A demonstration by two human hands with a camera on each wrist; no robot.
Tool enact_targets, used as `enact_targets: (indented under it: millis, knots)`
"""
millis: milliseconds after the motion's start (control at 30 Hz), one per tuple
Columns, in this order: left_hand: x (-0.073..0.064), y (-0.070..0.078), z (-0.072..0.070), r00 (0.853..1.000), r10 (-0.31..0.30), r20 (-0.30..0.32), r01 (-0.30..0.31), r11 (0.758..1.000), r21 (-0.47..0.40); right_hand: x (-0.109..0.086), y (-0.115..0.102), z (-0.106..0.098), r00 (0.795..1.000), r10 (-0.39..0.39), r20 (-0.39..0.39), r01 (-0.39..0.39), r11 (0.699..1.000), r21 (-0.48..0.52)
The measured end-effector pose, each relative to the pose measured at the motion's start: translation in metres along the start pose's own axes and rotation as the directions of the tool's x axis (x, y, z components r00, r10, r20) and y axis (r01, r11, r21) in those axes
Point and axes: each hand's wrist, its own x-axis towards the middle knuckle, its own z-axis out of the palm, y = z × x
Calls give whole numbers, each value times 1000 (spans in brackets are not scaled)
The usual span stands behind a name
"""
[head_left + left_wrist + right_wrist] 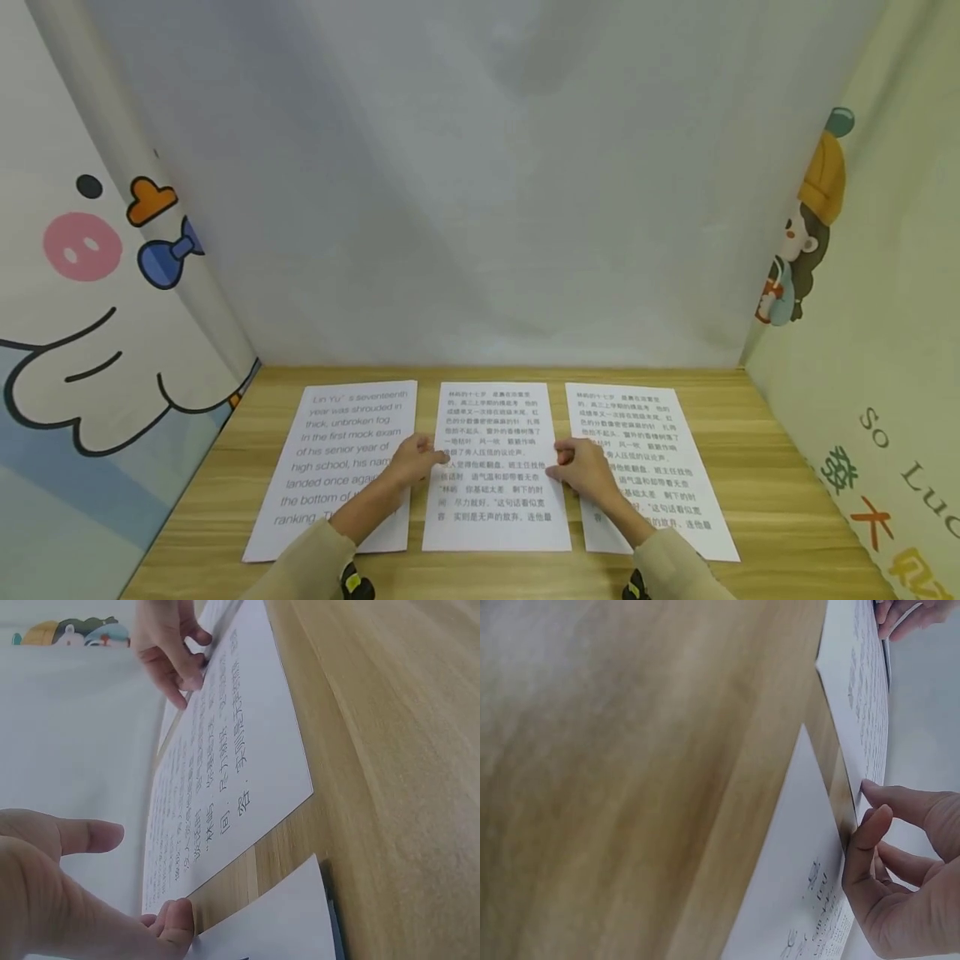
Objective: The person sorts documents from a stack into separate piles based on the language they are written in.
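Observation:
Three white printed sheets lie side by side on the table. The middle sheet (495, 517), covered in Chinese text, has a hand at each long side. At its left edge is my left hand (411, 462), thumb reaching over the margin; the left wrist view shows thumb and fingers (178, 919) spread well apart. My right hand (588, 471) touches the right edge with its thumb tip, fingers loosely bent, a gap between thumb and forefinger (874, 825). The left sheet (333, 492) has English text, the right sheet (675, 475) Chinese; each is partly covered by a forearm.
The wooden table (495, 575) meets a plain pale back wall (480, 208). Cartoon-printed side panels stand at the left (112, 358) and right (847, 392). Narrow strips of wood separate the sheets. Dark bands show at both sleeve cuffs.

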Motion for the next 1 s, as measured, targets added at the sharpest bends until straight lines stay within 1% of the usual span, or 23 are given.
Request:
enact_targets:
  millis: [67, 167, 400, 500, 633, 733, 1000]
  knots:
    - [2, 0, -1, 1000, -27, 10, 27, 999, -18, -1, -1, 1, 1000, 5, -5, -5, 1000, -5]
    - [4, 0, -3, 998, -53, 18, 53, 998, -39, -2, -2, 2, 1000, 15, -13, -15, 1000, -11]
    - [6, -1, -7, 997, -73, 25, 75, 991, -113, -1, -2, 2, 1000, 13, -16, -13, 1000, -9]
    - [7, -1, -7, 997, -76, 27, 79, 991, -111, -1, -2, 2, 1000, 3, -19, -3, 1000, -21]
    - [7, 0, -6, 997, -70, 40, 73, 995, -66, -2, -3, 2, 1000, -2, -25, 1, 999, -49]
    - [7, 1, -6, 997, -68, 48, 70, 996, -50, -2, -3, 1, 1000, -5, -26, 3, 998, -58]
    - [8, 1, -6, 995, -77, 56, 82, 993, -85, -2, -4, 0, 1000, 8, -16, -9, 999, -42]
